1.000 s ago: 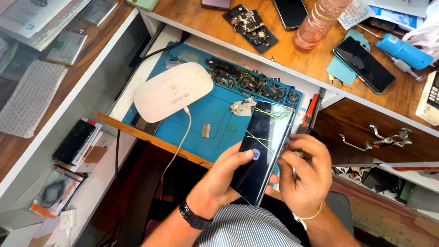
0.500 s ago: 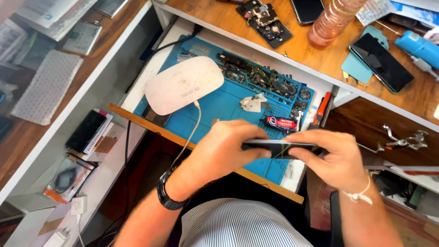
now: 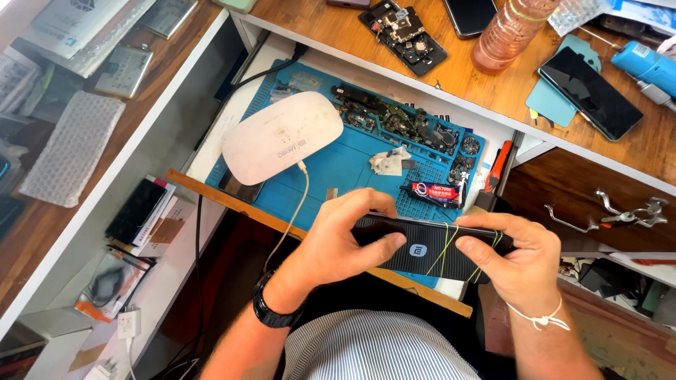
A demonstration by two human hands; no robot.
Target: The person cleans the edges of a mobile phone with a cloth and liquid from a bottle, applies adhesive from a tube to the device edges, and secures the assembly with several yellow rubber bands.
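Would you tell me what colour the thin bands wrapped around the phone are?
Yellow-green; the bands cross the dark phone, clearest in the head view.

phone between both hands | mat behind it | lamp on mat, left | tube right

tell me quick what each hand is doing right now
Left hand: closed on the left end of the dark phone.
Right hand: closed on the phone's right end, by the yellow rubber bands.
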